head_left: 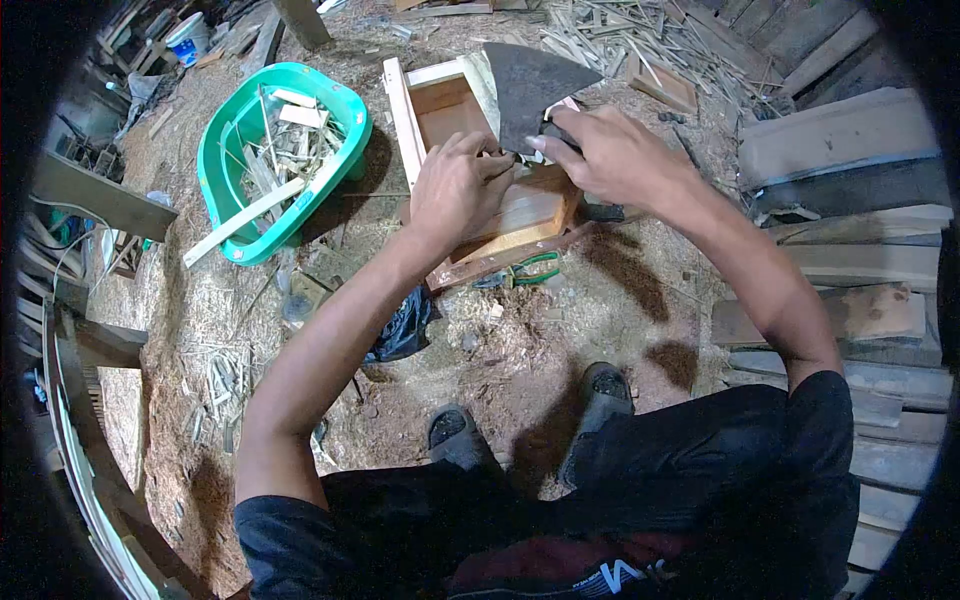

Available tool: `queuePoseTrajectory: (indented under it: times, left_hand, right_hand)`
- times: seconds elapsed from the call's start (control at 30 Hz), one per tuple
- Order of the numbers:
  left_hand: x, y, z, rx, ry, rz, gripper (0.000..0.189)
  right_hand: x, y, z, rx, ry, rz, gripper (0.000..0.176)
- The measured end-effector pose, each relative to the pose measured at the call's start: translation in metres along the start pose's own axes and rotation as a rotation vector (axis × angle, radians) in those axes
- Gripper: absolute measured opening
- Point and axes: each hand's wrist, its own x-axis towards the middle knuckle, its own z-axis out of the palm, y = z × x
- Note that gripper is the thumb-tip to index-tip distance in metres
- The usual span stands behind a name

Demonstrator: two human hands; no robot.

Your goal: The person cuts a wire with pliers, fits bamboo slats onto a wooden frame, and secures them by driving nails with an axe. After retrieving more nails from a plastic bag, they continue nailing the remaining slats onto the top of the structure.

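Gripped in my right hand (610,155) is a wide dark metal blade (530,88), raised over a wooden box frame (400,120). My left hand (460,185) is at the near part of the frame, fingers curled together close to the blade's lower end; what they hold is too small to make out. A light wooden board (515,220) lies under and between my hands. Pliers with green handles (535,269) rest just below the board's near edge.
A green tub (215,165) of wood scraps stands at the left, a long strip (240,222) across its rim. Stacked planks (840,260) line the right side. A black plastic bag (403,330) lies below the frame. Offcuts (610,35) litter the ground behind.
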Motion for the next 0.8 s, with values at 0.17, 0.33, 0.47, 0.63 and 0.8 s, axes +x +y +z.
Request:
queuePoseTrajectory:
  times: [0.17,0.33,0.47,0.63,0.8]
  left_hand:
    - [-0.002,0.000,0.005,0.002,0.008,-0.031,0.015]
    - [-0.001,0.000,0.002,0.005,-0.038,-0.007,0.016]
    - [-0.003,0.002,0.003,0.081,-0.001,0.058,0.017]
    - [-0.003,0.003,0.004,0.071,0.008,0.035,0.018]
    - [-0.002,0.005,-0.001,0.073,-0.048,0.018,0.019]
  right_hand:
    - [0.004,-0.005,-0.010,0.005,0.054,0.016,0.041]
    - [0.000,-0.008,-0.006,-0.063,-0.099,0.088,0.042]
    - [0.001,-0.011,-0.013,-0.040,-0.066,0.072,0.040]
    - [0.006,-0.012,-0.019,-0.031,0.016,0.073,0.039]
    - [0.000,-0.005,-0.004,-0.078,-0.052,0.050,0.039]
